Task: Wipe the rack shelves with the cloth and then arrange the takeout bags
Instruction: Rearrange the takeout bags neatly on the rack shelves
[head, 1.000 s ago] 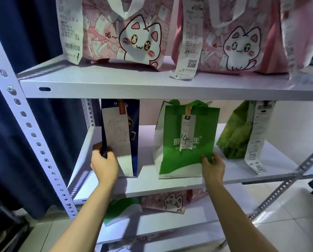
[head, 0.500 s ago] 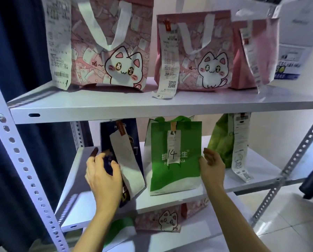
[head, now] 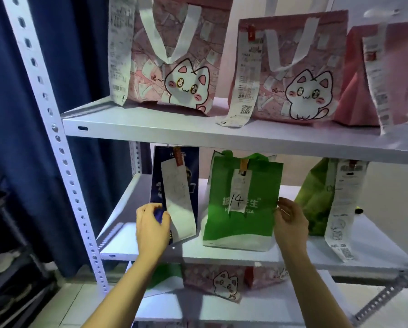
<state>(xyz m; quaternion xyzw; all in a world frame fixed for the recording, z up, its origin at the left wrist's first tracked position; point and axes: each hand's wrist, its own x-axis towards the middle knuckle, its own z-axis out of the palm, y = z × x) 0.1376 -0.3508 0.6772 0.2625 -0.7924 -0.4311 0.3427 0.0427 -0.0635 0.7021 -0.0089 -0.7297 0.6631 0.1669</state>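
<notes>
navy bag point(head: 174, 176) in left fingers point(head: 150, 210), green bag point(head: 240, 223) at right fingers point(head: 287, 207)

rack point(head: 150, 131): matt painted metal | green bag point(head: 243, 223): probably non-woven cloth | receipt point(head: 178, 204): thin paper

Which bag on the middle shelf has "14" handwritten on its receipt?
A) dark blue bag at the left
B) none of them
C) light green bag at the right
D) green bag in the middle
D: the "14" is written on the slip clipped to the front of the green bag, which stands between the dark blue bag and the light green bag.
</notes>
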